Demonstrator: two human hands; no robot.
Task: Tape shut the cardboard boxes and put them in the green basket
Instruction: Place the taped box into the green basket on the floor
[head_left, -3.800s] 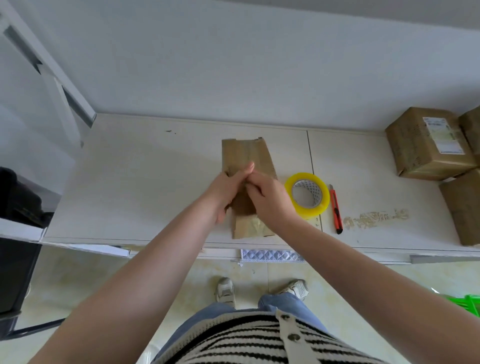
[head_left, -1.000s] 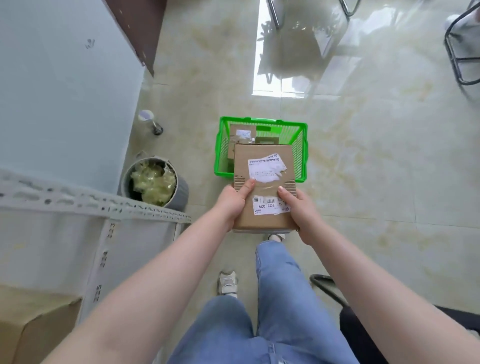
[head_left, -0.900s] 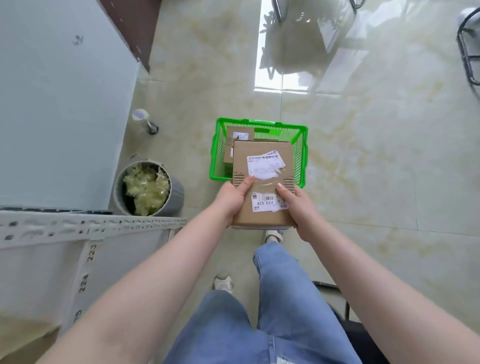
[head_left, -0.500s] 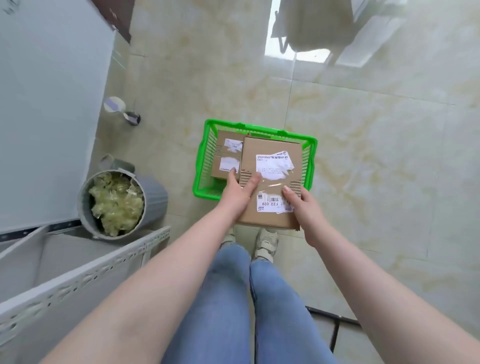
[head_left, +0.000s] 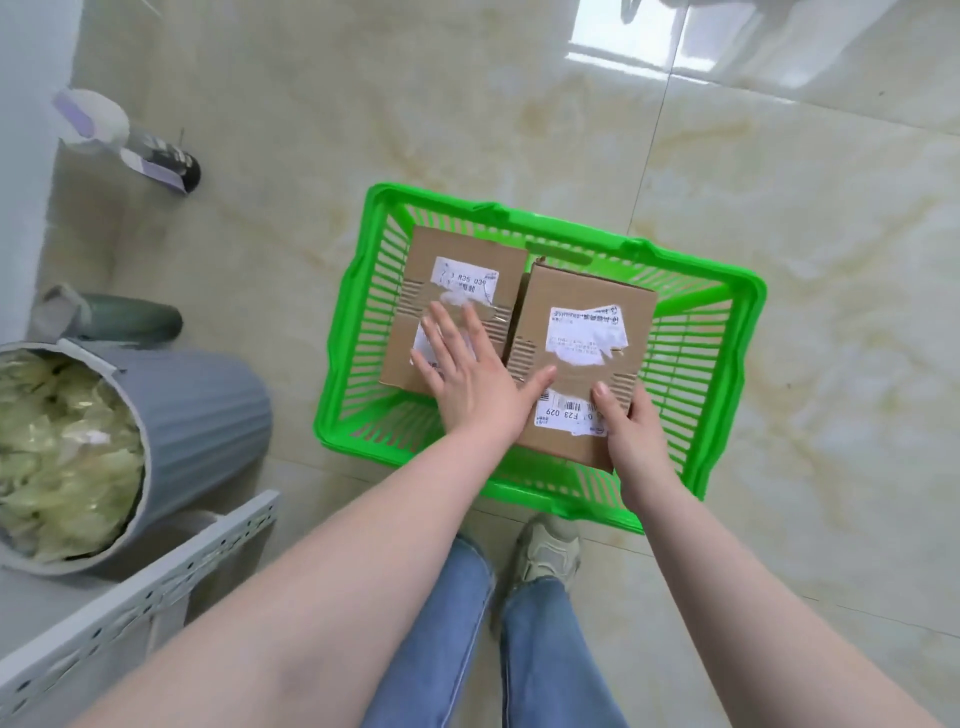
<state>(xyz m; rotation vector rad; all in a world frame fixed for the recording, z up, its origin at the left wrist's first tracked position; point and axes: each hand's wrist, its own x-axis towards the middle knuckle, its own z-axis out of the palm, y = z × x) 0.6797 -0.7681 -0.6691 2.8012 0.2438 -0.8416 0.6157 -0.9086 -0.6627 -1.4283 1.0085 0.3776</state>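
Right hand (head_left: 631, 436) fingers clamp the box (head_left: 582, 364) over the basket (head_left: 727, 395); left hand (head_left: 470, 379), fingers spread, lies flat on second box (head_left: 457, 291) inside.

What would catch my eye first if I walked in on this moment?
The bright green basket on the pale tiled floor stands out first, with two labelled cardboard boxes inside it. The left hand lies open across the box on the left, while the right hand grips the near edge of the box on the right. Left of the basket stands a grey bin full of crumpled pale scraps.
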